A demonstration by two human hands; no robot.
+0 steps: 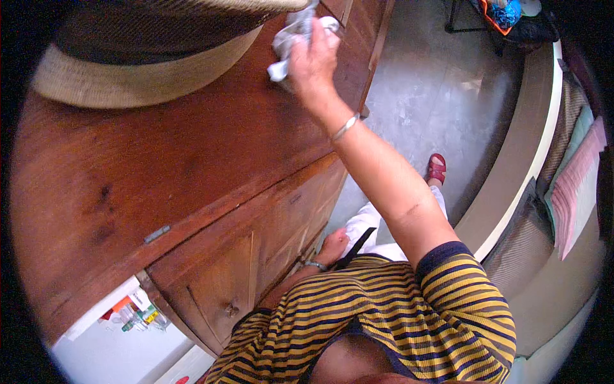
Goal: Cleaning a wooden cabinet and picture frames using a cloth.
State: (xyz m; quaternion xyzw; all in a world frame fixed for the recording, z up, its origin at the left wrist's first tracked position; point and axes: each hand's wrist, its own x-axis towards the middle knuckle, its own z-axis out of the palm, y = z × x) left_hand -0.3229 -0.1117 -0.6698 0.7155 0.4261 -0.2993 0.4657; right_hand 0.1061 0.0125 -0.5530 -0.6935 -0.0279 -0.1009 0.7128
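Observation:
A crumpled white cloth point(283, 45) is bunched in my right hand point(314, 60), which is stretched out over the brown wooden cabinet top point(192, 153). The cloth lies against the wood, and the hand is slightly blurred. A thin bracelet circles that wrist. My left hand point(333, 247) hangs low by my thigh, beside the panelled cabinet front point(230, 269); its fingers are partly hidden, and I see nothing held in it. A large woven object point(144, 91), tan with a dark band, fills the upper left above the cabinet top.
A small metal hinge point(157, 234) sits at the cabinet top's near edge. Several small colourful items point(139, 314) show at lower left. Grey floor point(412, 96) runs beside the cabinet. At right, folded pink and green fabric point(573, 187) lies on a long seat or bed point(508, 139).

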